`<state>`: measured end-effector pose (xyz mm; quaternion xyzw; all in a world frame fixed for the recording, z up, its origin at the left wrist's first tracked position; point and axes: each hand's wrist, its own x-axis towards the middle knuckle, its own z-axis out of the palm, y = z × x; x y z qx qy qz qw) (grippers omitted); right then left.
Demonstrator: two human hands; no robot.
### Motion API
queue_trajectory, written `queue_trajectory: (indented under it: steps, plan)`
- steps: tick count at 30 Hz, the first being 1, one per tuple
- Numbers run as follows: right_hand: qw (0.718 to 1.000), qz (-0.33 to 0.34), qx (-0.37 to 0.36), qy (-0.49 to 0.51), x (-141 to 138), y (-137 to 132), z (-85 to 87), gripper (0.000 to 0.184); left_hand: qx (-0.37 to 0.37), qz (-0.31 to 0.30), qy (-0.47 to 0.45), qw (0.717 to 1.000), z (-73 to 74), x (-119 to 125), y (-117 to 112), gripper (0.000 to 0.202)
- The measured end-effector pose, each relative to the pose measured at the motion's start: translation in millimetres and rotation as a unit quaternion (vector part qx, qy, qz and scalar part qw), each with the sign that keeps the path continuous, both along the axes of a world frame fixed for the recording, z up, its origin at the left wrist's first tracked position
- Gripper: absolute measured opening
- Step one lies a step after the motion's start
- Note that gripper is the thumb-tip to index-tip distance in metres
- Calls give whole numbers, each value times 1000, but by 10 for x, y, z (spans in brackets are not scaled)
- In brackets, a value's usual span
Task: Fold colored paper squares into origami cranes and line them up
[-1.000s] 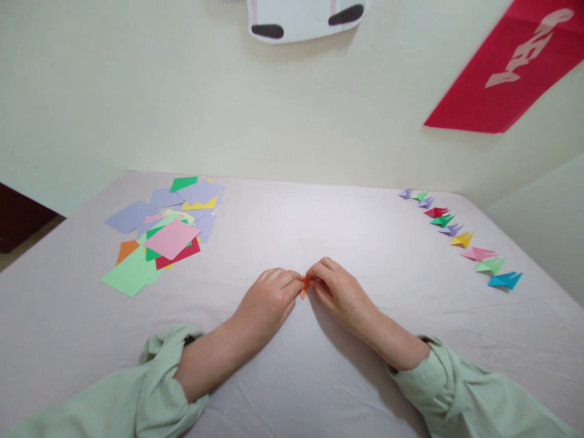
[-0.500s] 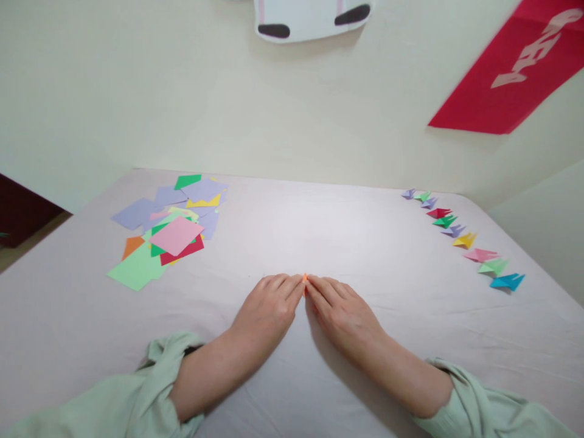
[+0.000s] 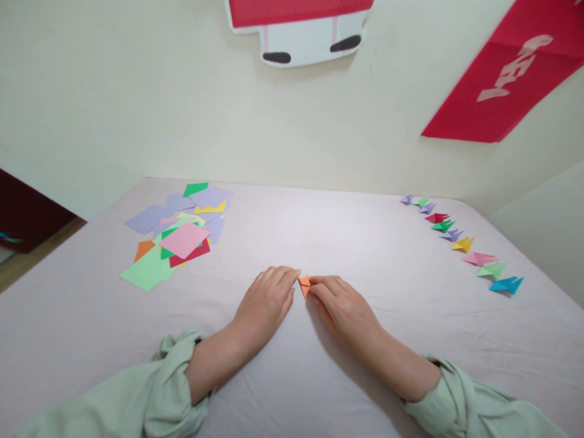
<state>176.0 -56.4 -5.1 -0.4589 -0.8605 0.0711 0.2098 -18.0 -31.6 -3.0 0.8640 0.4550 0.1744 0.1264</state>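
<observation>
**Orange fold between two flat hands**

The small orange folded paper (image 3: pixel 304 285) lies on the cloth-covered worktop (image 3: pixel 387 365), a pointed shape with one creased edge, flat or nearly so. The right hand (image 3: pixel 344 307) touches its right edge with the fingertips (image 3: pixel 316 284). These fingers are stretched out and held close together. The thumb is hidden under the hand, so I cannot tell whether it pinches the paper. The left hand (image 3: pixel 267 301) rests palm down just left of the orange fold, fingers long and pressed together, holding nothing. Its tips are beside the paper, but contact is unclear.

Both forearms angle in toward the orange fold from below, with pale green sleeves (image 3: pixel 155 395) pushed up from the wrists.

Well to the left of the orange fold and farther back lies a loose heap of coloured paper squares (image 3: pixel 182 238), a pink one on top. Well to its right, a curved row of small folded pieces (image 3: pixel 456 234) runs along the worktop's edge. On the wall beyond hang a red banner (image 3: pixel 497 73) and a white-and-red paper shape (image 3: pixel 301 33).
</observation>
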Motion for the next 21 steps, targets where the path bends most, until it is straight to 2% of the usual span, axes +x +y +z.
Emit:
queue_trajectory:
  steps: [3, 6, 11, 17, 21]
  plan:
    - [991, -20, -64, 112, 26, 67, -9, 21, -32, -15, -59, 998, -14, 26, 88, 25]
    - [978, -49, -103, 176, 28, 122, -40, 21, -55, -21, -100, 993, -33, 49, 145, 14]
    - [961, -63, -141, 229, 19, 171, -92, 22, -79, 2, -149, 986, -62, 87, 213, 8]
    - [938, -90, -190, 275, 44, 229, -40, 17, -91, 17, -188, 978, -50, 170, 309, 8]
    - [919, -113, -235, 296, 105, 417, -50, 15, -145, 59, -264, 952, -71, 227, 429, 10]
